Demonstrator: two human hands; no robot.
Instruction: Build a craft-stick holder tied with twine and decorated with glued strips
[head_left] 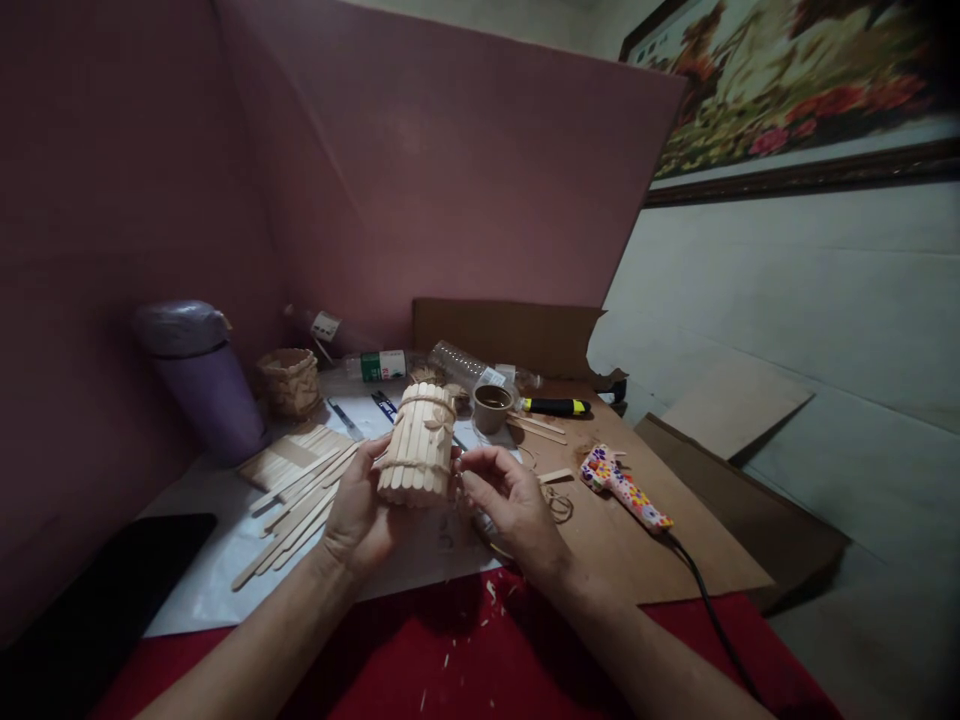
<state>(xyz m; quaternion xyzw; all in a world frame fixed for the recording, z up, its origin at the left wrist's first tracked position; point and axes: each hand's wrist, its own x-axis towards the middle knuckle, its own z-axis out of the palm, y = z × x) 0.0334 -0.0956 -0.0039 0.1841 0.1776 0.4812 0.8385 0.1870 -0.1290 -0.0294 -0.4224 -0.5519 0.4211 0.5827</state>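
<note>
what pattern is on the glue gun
The glue gun is white with multicoloured spots; head view.

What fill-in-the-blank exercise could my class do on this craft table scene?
1. The stick cylinder, bound with twine, is held in the grip of the person's ____ hand.
2. The spotted glue gun lies to the ____ of the right hand.
3. The insulated flask by the wall is coloured ____.
4. Loose craft sticks lie on a ____ sheet.
Missing words: left, right, purple, white.
</note>
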